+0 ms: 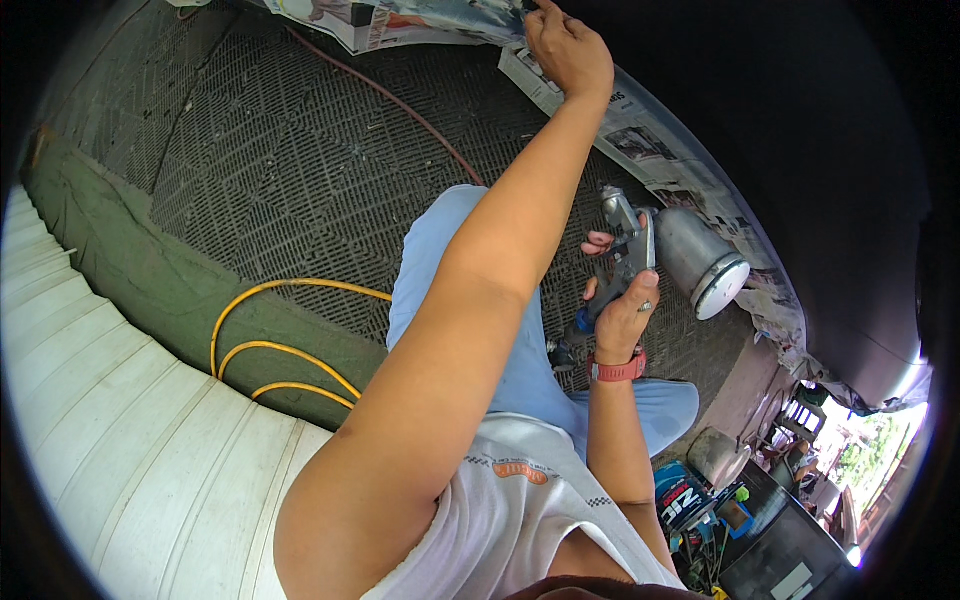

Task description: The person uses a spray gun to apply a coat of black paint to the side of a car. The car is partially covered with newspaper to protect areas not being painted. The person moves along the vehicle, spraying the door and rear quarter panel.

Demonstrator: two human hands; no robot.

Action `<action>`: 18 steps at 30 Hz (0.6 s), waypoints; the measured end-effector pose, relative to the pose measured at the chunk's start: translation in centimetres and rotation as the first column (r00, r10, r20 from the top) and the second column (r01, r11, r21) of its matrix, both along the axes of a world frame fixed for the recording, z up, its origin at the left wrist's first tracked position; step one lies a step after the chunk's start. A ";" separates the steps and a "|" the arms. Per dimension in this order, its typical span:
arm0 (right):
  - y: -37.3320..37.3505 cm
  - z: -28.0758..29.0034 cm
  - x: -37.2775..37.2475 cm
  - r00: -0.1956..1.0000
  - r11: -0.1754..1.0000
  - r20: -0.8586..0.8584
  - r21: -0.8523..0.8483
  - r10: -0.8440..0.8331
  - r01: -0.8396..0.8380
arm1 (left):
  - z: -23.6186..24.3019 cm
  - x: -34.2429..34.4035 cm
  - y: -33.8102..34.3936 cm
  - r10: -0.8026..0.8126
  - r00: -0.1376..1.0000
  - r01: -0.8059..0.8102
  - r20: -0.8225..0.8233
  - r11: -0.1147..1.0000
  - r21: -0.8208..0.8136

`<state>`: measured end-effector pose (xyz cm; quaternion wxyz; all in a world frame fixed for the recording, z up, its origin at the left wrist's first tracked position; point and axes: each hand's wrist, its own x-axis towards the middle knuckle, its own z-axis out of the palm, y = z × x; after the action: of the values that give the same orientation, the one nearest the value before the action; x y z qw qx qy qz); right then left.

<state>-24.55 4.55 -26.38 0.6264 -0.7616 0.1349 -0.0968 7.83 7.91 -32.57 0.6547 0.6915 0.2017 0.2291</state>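
My right hand point(627, 312), a red watch on its wrist, is closed around a metal spray gun point(632, 250) in front of my lap. The gun's silver cup point(690, 245) has a pale round end and sits beside the black panel. A blue fitting point(583, 320) shows below the grip. Stretched far ahead, my left hand point(572, 55) has its fingers bent at the black panel point(740, 90), by the newspaper point(640, 140) along its lower edge. Whatever those fingertips grip is too dark to make out.
A yellow hose point(290, 283) loops at left and passes behind my leg. A dark red hose point(400, 105) crosses the ribbed mat point(270, 150). Green cloth point(130, 240) and a white ribbed surface point(120, 400) lie at left. Containers point(685, 500) and a dark box point(790, 545) stand at lower right.
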 end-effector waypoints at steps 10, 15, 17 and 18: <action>-0.1 -0.3 0.1 1.000 0.999 -0.002 -0.010 0.031 -0.031 | 1.2 -1.1 -0.4 0.173 0.950 -0.264 0.261 0.891 0.370; -0.5 -0.8 -0.5 1.000 1.000 -0.014 0.009 -0.017 0.018 | 0.4 -2.6 -0.2 -0.172 0.980 0.167 -0.099 0.984 -0.059; -0.2 -0.8 -0.1 1.000 1.000 -0.004 0.012 0.005 -0.005 | -2.5 -0.2 0.0 -0.044 0.992 0.030 -0.119 0.993 -0.115; -0.2 -0.8 -0.1 1.000 1.000 -0.003 0.017 -0.006 0.006 | -2.7 0.1 0.0 0.000 0.991 -0.020 -0.136 0.990 -0.142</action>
<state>-24.67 4.39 -27.14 0.6324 -0.7559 0.1389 -0.0965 7.93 7.90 -35.32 0.6862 0.6558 0.2651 0.1696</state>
